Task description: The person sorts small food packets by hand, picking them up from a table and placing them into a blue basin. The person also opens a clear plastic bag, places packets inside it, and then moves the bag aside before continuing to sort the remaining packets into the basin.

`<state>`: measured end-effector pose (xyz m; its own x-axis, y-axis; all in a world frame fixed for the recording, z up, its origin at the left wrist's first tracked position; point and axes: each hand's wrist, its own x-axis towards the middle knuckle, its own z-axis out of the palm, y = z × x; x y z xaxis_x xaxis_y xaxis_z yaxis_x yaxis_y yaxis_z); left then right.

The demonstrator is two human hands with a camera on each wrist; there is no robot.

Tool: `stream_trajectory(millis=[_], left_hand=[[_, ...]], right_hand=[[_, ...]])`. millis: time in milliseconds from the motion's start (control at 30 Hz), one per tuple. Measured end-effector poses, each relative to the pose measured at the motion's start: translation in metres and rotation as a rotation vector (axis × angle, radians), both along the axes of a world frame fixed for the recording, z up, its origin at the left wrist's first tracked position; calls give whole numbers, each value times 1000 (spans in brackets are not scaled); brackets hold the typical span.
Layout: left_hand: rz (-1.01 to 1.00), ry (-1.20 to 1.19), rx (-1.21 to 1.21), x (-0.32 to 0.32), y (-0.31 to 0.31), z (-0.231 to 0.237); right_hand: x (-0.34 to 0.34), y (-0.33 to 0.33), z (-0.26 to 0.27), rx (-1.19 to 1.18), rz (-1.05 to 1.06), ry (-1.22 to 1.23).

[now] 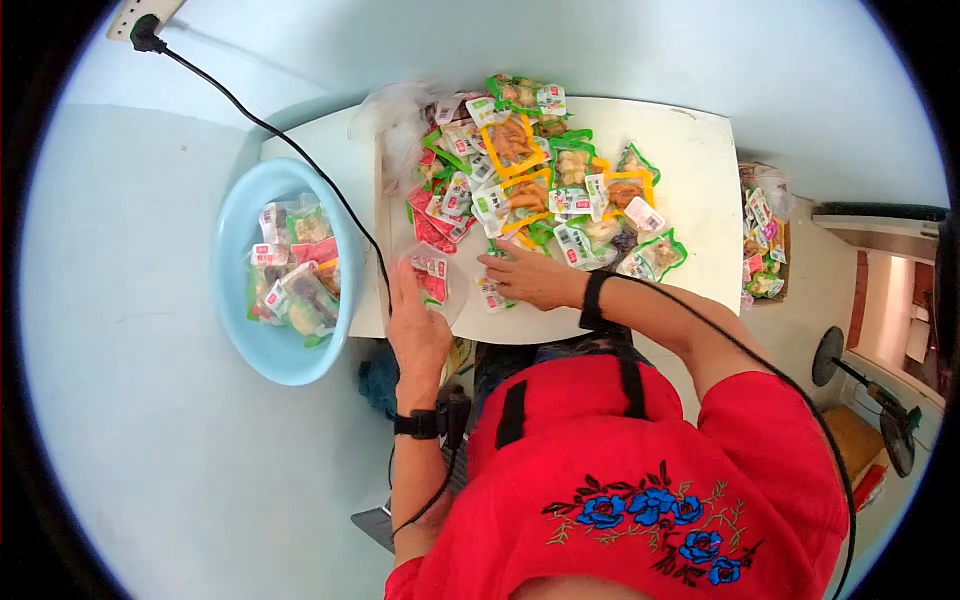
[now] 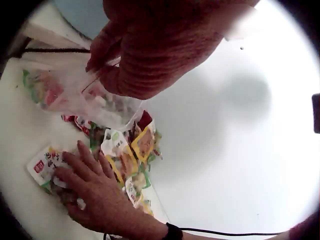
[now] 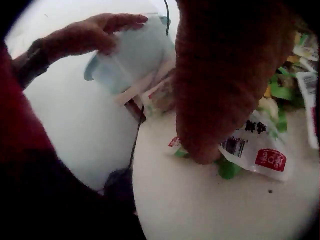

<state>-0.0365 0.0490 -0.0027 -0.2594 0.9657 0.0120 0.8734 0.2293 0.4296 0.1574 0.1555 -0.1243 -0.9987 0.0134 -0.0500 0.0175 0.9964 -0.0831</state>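
The left hand [image 1: 418, 325] pinches the rim of a clear bag [image 2: 117, 116] between thumb and fingers, with red-and-white packets [image 1: 430, 280] inside. To its right, the right hand [image 1: 537, 277] is loosely open, fingers spread and fingertips touching a small white-and-green packet [image 1: 493, 297]. A narrow strip of tabletop separates that packet from the bag.

Both hands are by the near edge of the white table [image 1: 698, 150], the left wrist reaching past it toward the body. Directly beyond the hands, a heap of packets [image 1: 515, 195] with green, yellow and red borders spreads to the far edge. Right of the heap, a band of pale surface runs to the table's right edge; a narrower one lies on its left.

Left of the left hand, just beside the table, a blue basin [image 1: 228, 270] holds more packets. A black cord [image 1: 300, 143] passes between hand and basin, up to a socket [image 1: 128, 15] on the pale wall [image 1: 130, 250]. Well right of the right hand, beyond the table, are a box of packets [image 1: 765, 240] and a dark fan [image 1: 895, 430].
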Motion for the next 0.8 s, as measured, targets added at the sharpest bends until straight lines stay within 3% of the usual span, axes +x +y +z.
stream_trajectory(millis=[133,167,300,433,533,733,800], left_hand=[[-58,-107,-104,23,2,-24],[-143,-21,-65,26,1,-42],[-170,-112,-206,46,-2,-66],[-145,-122,-175,54,-6,-75],[-131,-131,-205,57,-3,-67],[-97,-133,-179,65,0,-61],[-90,-128,-141,68,2,-57]], right_hand=[[47,5,22,40,0,21],[55,5,24,-8,-12,37],[77,0,16,-174,-32,170],[90,-11,20,-491,-261,422],[98,-17,24,-647,-638,524],[96,-13,5,-782,-1293,666],[92,-17,3,-774,-1302,642]])
